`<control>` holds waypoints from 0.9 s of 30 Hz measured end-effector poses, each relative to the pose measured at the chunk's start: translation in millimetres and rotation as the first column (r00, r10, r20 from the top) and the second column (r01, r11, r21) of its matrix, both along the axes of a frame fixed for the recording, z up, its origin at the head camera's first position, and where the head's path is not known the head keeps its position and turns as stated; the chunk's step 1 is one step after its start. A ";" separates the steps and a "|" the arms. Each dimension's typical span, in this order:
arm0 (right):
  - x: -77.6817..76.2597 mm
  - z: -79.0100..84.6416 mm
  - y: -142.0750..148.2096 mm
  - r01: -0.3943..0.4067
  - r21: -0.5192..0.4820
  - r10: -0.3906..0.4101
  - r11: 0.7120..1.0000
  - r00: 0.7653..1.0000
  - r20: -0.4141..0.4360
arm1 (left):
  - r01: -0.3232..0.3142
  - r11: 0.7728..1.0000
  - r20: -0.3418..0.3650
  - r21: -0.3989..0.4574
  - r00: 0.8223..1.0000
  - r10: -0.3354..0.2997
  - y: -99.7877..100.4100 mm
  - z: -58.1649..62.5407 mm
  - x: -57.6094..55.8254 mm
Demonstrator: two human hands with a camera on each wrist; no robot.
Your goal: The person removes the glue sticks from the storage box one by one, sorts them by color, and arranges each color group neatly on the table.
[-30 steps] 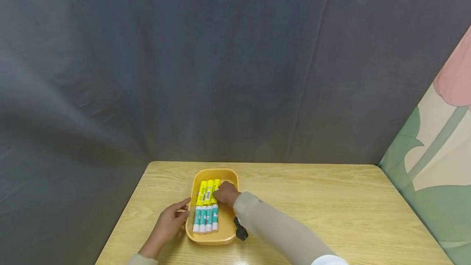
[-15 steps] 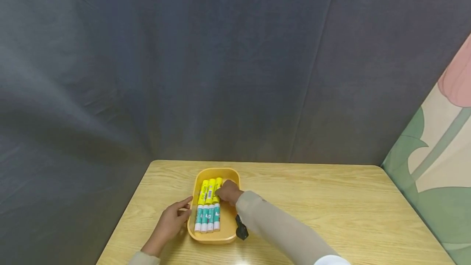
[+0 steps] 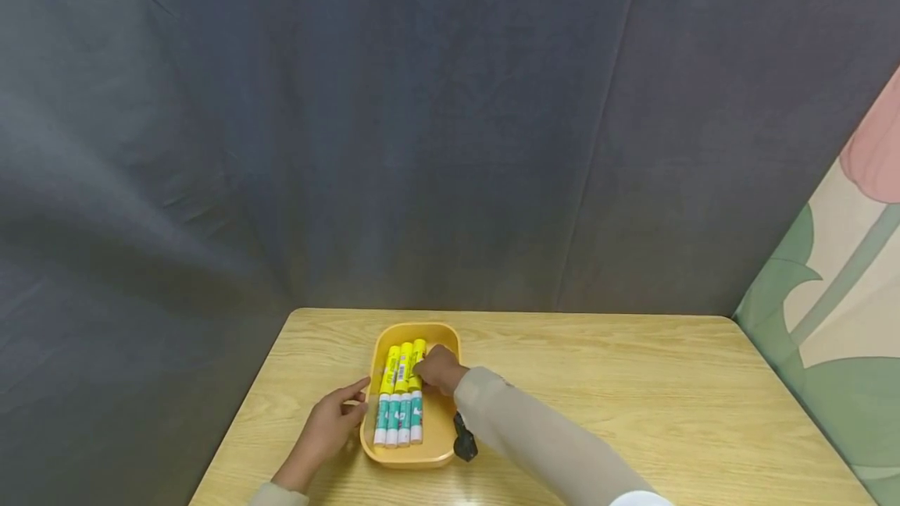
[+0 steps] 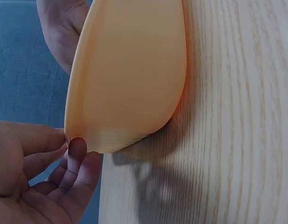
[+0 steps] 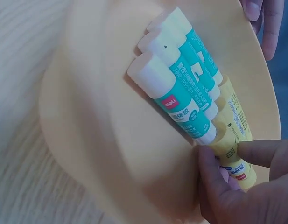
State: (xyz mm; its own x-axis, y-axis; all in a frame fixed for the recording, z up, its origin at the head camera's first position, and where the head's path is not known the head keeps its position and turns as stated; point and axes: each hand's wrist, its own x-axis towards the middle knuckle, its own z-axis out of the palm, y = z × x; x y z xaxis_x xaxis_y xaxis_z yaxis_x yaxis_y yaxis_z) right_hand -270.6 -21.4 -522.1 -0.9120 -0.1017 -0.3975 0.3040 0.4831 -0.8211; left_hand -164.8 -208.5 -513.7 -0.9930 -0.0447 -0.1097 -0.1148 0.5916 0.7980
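Note:
A shallow yellow-orange tray (image 3: 441, 422) holds glue sticks in two rows. Nearer the person lie several white-and-teal glue sticks (image 3: 398, 418), seen close up in the right wrist view. Beyond them, end to end, is a row of yellow glue sticks (image 3: 402, 365). My right hand (image 3: 440, 369) reaches inside the tray and pinches the rightmost yellow glue stick (image 5: 225, 144) between thumb and fingers. On the tray's left side, my left hand (image 3: 325, 426) pinches the rim, with fingertips on both faces of the wall in the left wrist view.
Everything stands on a light wood-grain table (image 3: 598, 397). Dark grey cloth (image 3: 450, 131) hangs behind it and along the left. A floral panel (image 3: 844, 295) borders the right side. A small black object (image 3: 464, 440) sits under the right wrist beside the tray.

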 end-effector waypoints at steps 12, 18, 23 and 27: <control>1.4 7.0 2.5 -0.015 -0.021 0.015 1.000 1.000 0.001 | 0.006 1.000 -0.005 -0.011 1.000 -0.006 -1.4 -4.9 -1.8; -2.7 19.3 8.2 -0.027 -0.096 0.027 0.995 1.000 0.001 | -0.003 1.000 -0.017 -0.018 1.000 0.003 -1.8 -4.6 -2.1; -2.9 34.3 18.0 -0.041 -0.259 0.048 0.965 0.999 0.022 | 0.001 1.000 -0.005 -0.009 1.000 -0.001 -3.5 -8.8 -3.2; 0.0 45.5 27.2 -0.075 -0.357 0.089 0.931 0.996 0.022 | 0.004 1.000 -0.002 -0.013 1.000 -0.004 -8.3 -10.8 -3.0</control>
